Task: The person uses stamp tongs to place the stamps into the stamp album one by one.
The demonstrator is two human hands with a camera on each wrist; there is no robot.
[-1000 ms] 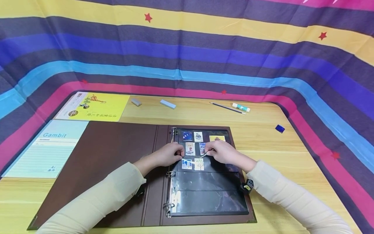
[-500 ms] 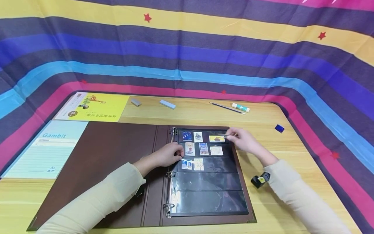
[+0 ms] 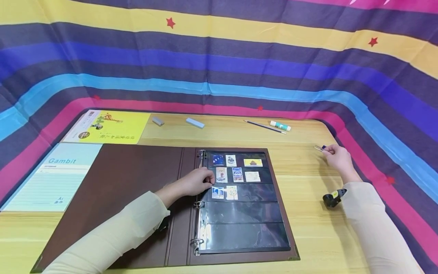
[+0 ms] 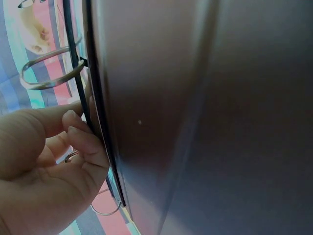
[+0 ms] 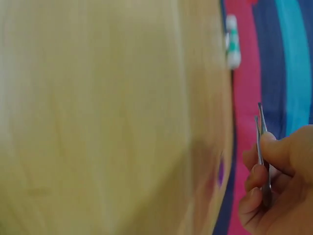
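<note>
At the inner edge of a black stamp page, my left hand has its thumb and curled fingers together, pinching the clear pocket strip. The left wrist view shows that hand against the page's dark edge, between metal rings. Several stamps sit in the upper rows, among them a yellow stamp and a tree stamp. My right hand pinches metal tweezers, out over the table's right side. Their tips point left, beside a small dark blue square, partly hidden by the fingers.
The brown album lies spread wide on the wooden table. Left of it are a pale blue notebook and a yellow booklet. A pencil, a glue stick and two small blocks lie along the back.
My right hand has travelled from the stamps, past the page's upper right corner, to the blue square at the right, keeping hold of the tweezers. My left hand has stayed put.
</note>
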